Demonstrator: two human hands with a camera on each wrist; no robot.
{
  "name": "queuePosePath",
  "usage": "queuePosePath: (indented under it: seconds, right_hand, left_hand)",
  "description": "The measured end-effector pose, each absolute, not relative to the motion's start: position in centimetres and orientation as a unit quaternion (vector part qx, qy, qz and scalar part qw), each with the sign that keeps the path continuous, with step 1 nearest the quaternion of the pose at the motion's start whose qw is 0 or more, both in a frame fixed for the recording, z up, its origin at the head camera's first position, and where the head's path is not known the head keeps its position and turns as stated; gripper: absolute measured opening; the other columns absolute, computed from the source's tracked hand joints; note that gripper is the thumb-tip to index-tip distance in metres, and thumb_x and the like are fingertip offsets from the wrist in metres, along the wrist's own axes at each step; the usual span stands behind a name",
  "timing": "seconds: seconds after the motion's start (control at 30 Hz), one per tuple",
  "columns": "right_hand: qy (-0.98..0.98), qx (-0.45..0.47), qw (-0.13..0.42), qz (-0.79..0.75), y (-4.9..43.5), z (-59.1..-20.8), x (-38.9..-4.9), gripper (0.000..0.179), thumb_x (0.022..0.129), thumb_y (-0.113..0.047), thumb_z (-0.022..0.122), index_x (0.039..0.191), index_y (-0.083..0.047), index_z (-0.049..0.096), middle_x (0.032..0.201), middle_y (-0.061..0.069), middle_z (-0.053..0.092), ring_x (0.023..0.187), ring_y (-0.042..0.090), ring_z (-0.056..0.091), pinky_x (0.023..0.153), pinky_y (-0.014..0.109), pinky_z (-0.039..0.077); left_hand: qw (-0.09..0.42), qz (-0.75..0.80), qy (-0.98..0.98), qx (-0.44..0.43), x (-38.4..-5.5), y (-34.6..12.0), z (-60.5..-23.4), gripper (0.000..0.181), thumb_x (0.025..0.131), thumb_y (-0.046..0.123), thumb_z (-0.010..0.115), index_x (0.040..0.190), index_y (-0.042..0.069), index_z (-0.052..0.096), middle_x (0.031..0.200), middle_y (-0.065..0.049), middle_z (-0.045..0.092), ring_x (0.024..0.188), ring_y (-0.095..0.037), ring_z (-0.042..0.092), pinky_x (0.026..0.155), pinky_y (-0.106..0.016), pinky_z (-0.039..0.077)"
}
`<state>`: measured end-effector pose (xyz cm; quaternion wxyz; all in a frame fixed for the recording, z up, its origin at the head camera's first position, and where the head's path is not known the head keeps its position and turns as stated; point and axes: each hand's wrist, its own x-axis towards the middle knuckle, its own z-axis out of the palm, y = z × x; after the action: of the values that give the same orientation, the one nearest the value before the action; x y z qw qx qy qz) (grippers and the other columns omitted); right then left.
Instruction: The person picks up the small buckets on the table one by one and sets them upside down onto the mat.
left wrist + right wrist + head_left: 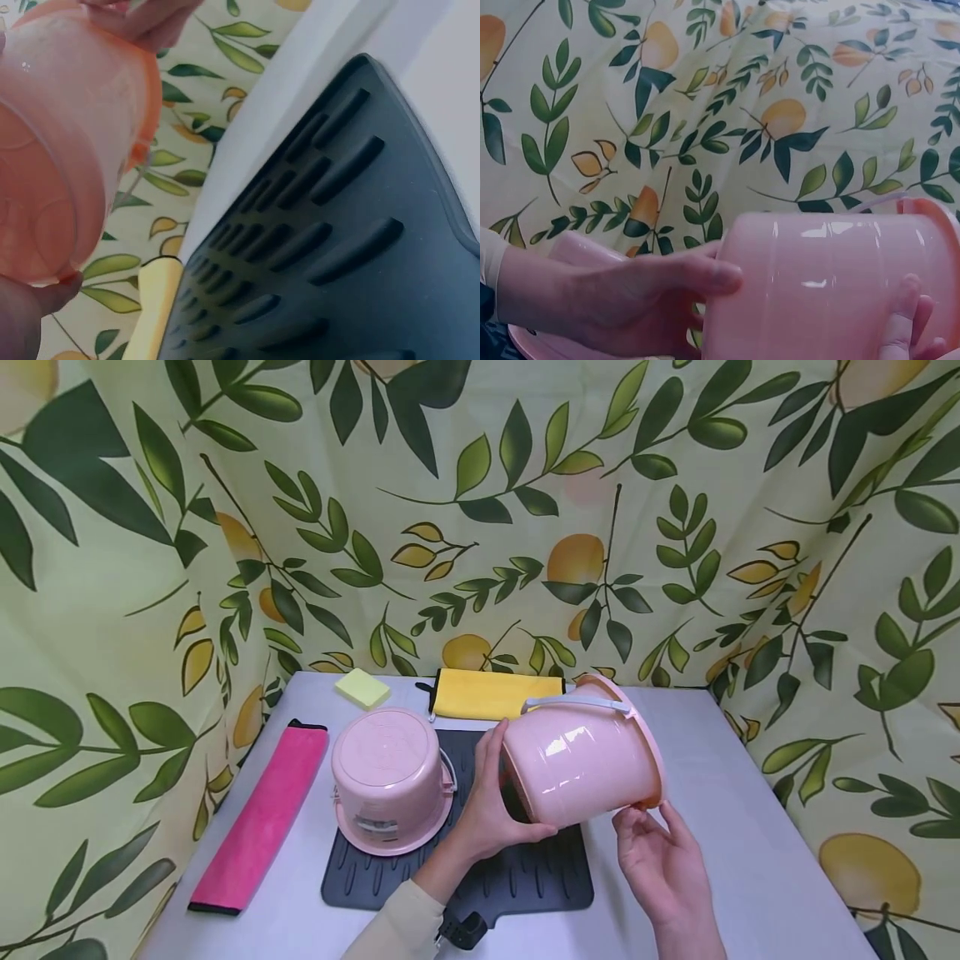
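Note:
Tilted on its side, a glossy pink bucket [581, 764] is held up above the right part of the dark drying mat [517, 885]. My left hand [487, 818] grips it at the base, thumb below and fingers behind. At the rim's lower edge, my right hand [663, 860] pinches the bucket with its fingertips; those fingers [906, 319] lie against the wall in the right wrist view. The pale lilac handle [577, 701] lies across the upper side. Left of my left hand, a second pink bucket [386, 752] stands upside down on the mat.
A folded yellow cloth [495, 693] lies behind the mat, with a pale yellow sponge [362, 688] to its left. Along the left side stretches a long folded pink cloth [262, 818]. Leaf-patterned fabric [480, 568] walls in the white table [720, 760].

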<state>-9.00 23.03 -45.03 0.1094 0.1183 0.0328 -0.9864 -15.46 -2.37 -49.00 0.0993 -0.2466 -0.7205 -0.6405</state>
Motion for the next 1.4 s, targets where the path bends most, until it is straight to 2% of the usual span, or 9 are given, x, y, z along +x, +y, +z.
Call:
queuePosePath:
  seconds: [0.13, 0.33, 0.6, 0.87, 1.07, 1.23, 1.4]
  right_hand:
    - [0.056, 0.097, 0.129, -0.985, 23.2, -45.6, -9.1, 0.036, 0.113, -0.032, 0.060, 0.138, -0.006, 0.054, 0.123, 0.012, 0.062, 0.105, 0.023, 0.064, 0.105, 0.022, 0.052]
    - [0.154, 0.050, 0.163, -0.973, 23.3, -45.9, -9.1, 0.041, 0.117, -0.042, 0.046, 0.128, -0.005, 0.060, 0.112, 0.012, 0.062, 0.106, 0.023, 0.065, 0.110, 0.029, 0.051]
    - [0.302, 0.101, 0.124, -0.940, 22.8, -45.3, -9.4, 0.039, 0.115, -0.046, 0.049, 0.125, -0.011, 0.064, 0.114, 0.005, 0.062, 0.112, 0.022, 0.066, 0.111, 0.040, 0.052]
    - [0.369, 0.087, 0.074, -0.922, 24.2, -45.6, -9.8, 0.037, 0.117, -0.038, 0.047, 0.108, -0.012, 0.071, 0.110, 0.004, 0.062, 0.118, 0.023, 0.058, 0.110, 0.048, 0.053]
    - [0.404, 0.030, 0.034, -0.914, 25.6, -45.8, -10.1, 0.038, 0.118, -0.034, 0.042, 0.109, -0.010, 0.071, 0.109, 0.006, 0.064, 0.117, 0.026, 0.061, 0.110, 0.048, 0.053]
    - [0.400, 0.029, 0.023, -0.916, 26.1, -45.9, -10.4, 0.037, 0.118, -0.033, 0.042, 0.110, -0.010, 0.070, 0.110, 0.006, 0.065, 0.116, 0.026, 0.063, 0.111, 0.047, 0.053]
    - [0.391, 0.013, 0.009, -0.920, 26.3, -46.5, -10.8, 0.039, 0.119, -0.026, 0.040, 0.112, -0.005, 0.072, 0.108, 0.009, 0.071, 0.111, 0.028, 0.067, 0.112, 0.047, 0.052]
  left_hand:
    - [0.126, -0.622, -0.729, -0.259, -15.2, -2.5, -48.5, 0.134, 0.071, 0.041, 0.093, 0.174, 0.030, 0.008, 0.175, -0.002, 0.010, 0.156, -0.029, 0.027, 0.117, -0.064, 0.041]
    - [0.169, -0.586, -0.746, -0.268, -14.6, -3.2, -47.6, 0.136, 0.069, 0.041, 0.095, 0.174, 0.026, 0.010, 0.176, -0.006, 0.012, 0.156, -0.029, 0.027, 0.117, -0.062, 0.043]
    - [0.205, -0.546, -0.771, -0.255, -13.8, -4.3, -46.7, 0.139, 0.066, 0.040, 0.098, 0.174, 0.023, 0.012, 0.177, -0.008, 0.011, 0.158, -0.031, 0.023, 0.117, -0.062, 0.043]
    - [0.228, -0.527, -0.782, -0.241, -13.2, -5.6, -45.7, 0.142, 0.063, 0.038, 0.101, 0.174, 0.021, 0.013, 0.175, -0.011, 0.015, 0.158, -0.032, 0.023, 0.117, -0.066, 0.041]
    - [0.248, -0.507, -0.791, -0.237, -12.7, -6.5, -45.2, 0.142, 0.062, 0.040, 0.100, 0.174, 0.019, 0.016, 0.175, -0.012, 0.016, 0.157, -0.035, 0.025, 0.116, -0.067, 0.042]
    - [0.262, -0.488, -0.796, -0.244, -12.3, -6.8, -44.9, 0.140, 0.061, 0.042, 0.101, 0.173, 0.020, 0.019, 0.175, -0.014, 0.016, 0.156, -0.037, 0.028, 0.114, -0.069, 0.043]
    - [0.270, -0.470, -0.803, -0.247, -11.9, -7.0, -44.7, 0.141, 0.060, 0.044, 0.101, 0.173, 0.020, 0.021, 0.175, -0.018, 0.015, 0.154, -0.039, 0.030, 0.113, -0.070, 0.044]
